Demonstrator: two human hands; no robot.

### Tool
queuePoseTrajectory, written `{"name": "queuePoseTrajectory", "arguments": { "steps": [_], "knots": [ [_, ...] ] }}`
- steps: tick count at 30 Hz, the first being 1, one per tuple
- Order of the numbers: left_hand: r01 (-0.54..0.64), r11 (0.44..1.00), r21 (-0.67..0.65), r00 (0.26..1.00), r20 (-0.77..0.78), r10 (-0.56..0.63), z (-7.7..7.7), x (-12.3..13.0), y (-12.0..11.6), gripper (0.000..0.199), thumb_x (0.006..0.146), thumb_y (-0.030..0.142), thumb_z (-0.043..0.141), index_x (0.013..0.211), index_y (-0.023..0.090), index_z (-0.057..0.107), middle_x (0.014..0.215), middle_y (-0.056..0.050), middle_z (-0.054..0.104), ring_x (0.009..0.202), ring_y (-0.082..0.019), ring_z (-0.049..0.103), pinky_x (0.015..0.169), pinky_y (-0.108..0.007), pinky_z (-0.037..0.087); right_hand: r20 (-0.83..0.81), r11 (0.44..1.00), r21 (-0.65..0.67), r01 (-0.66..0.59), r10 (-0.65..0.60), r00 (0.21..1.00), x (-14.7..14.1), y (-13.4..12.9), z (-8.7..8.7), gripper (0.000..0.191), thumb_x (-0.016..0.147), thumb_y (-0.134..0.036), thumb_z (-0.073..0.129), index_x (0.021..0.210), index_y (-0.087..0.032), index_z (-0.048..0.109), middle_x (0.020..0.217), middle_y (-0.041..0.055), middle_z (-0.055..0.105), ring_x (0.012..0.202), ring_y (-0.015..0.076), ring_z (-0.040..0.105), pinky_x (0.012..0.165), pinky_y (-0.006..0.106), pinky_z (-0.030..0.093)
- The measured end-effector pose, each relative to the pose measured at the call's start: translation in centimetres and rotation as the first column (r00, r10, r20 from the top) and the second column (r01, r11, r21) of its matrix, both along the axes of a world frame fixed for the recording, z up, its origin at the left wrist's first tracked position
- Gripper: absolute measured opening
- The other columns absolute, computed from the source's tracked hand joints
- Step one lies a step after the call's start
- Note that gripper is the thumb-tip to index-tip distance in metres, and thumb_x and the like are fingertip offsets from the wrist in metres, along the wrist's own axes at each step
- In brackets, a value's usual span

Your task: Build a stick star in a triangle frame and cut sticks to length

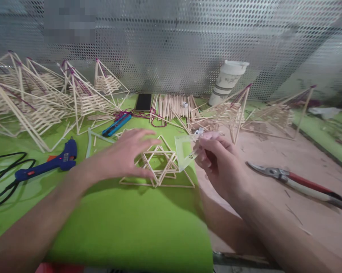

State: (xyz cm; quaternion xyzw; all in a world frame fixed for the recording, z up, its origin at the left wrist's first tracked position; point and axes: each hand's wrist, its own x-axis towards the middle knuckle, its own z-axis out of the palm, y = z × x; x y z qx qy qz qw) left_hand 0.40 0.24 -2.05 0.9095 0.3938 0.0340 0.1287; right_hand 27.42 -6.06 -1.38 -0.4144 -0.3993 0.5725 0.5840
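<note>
My left hand (131, 155), fingers spread, is at the left side of a small wooden stick frame (159, 172) made of crossed triangles on the green sheet (131, 227). Whether its fingertips touch the sticks is hard to tell. To the right of the frame, my right hand (218, 159) pinches a clear plastic set square (183, 153) between thumb and fingers. One corner of the set square reaches over the frame's right edge.
A blue glue gun (49, 161) with a black cord lies left, near a blue cutter (116, 124). Behind are loose sticks (173, 108), a phone (143, 102) and a cup (227, 83). Stick pyramids (85, 94) stand at the back; pruning shears (298, 182) lie right.
</note>
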Motion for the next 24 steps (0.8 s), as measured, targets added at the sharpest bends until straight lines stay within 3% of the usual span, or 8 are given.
{"name": "queuePoseTrajectory", "arguments": {
  "steps": [2,6,9,17,20,24],
  "knots": [
    [0.104,0.992,-0.074,0.994,0.021,-0.103,0.3,1.3,-1.1,0.106,0.080,0.095,0.059,0.164,0.032,0.045,0.170,-0.014,0.041,0.152,-0.045,0.040,0.126,-0.067,0.032,-0.004,1.000,0.000,0.000,0.000,1.000,0.1,0.0,0.2,0.023,0.089,-0.029,0.080,0.073,-0.022,0.064,0.061,-0.0024,0.050,0.053,0.0106,0.032,0.049,0.028,0.025],
    [0.069,0.995,-0.072,0.998,0.014,-0.068,0.5,2.6,-2.1,0.100,0.084,0.088,0.061,0.158,0.019,0.053,0.155,-0.019,0.054,0.141,-0.044,0.050,0.120,-0.066,0.037,0.015,0.999,-0.002,-0.037,0.037,0.999,0.1,-0.1,0.1,0.024,0.090,-0.029,0.081,0.074,-0.022,0.065,0.063,-0.0019,0.050,0.054,0.0104,0.033,0.049,0.028,0.026],
    [0.048,0.997,-0.066,0.999,0.023,-0.047,0.5,2.1,-1.9,0.097,0.082,0.081,0.069,0.156,0.020,0.054,0.150,-0.016,0.057,0.136,-0.042,0.053,0.116,-0.062,0.042,0.045,0.999,-0.011,-0.041,0.041,0.998,0.1,-0.1,-0.2,0.024,0.089,-0.032,0.082,0.075,-0.023,0.064,0.065,-0.0020,0.051,0.055,0.0107,0.035,0.048,0.027,0.027],
    [0.021,0.999,-0.044,1.000,0.012,-0.020,0.2,0.9,-1.0,0.099,0.076,0.082,0.074,0.153,0.022,0.057,0.148,-0.015,0.058,0.133,-0.041,0.053,0.113,-0.058,0.042,0.056,0.996,-0.069,-0.063,0.067,0.996,-0.3,0.1,-0.3,0.029,0.081,-0.035,0.087,0.071,-0.021,0.064,0.063,-0.0022,0.055,0.053,0.0089,0.038,0.046,0.025,0.026],
    [0.028,0.998,-0.061,0.999,0.028,-0.027,0.2,0.9,-0.9,0.091,0.077,0.078,0.075,0.147,0.023,0.061,0.148,-0.014,0.057,0.134,-0.040,0.052,0.113,-0.056,0.042,0.096,0.976,-0.122,-0.178,0.190,0.977,-0.1,0.2,-0.4,0.027,0.080,-0.035,0.088,0.073,-0.019,0.068,0.060,-0.0030,0.056,0.051,0.0075,0.040,0.047,0.023,0.027],
    [0.043,0.994,-0.098,0.998,0.051,-0.038,0.2,0.7,-0.7,0.084,0.079,0.072,0.077,0.145,0.022,0.060,0.149,-0.014,0.054,0.136,-0.040,0.051,0.113,-0.054,0.044,0.209,0.865,-0.271,-0.423,0.482,0.851,0.2,0.3,-0.6,0.019,0.082,-0.026,0.083,0.073,-0.018,0.068,0.057,-0.0051,0.055,0.049,0.0064,0.042,0.044,0.021,0.025]
  ]
}}
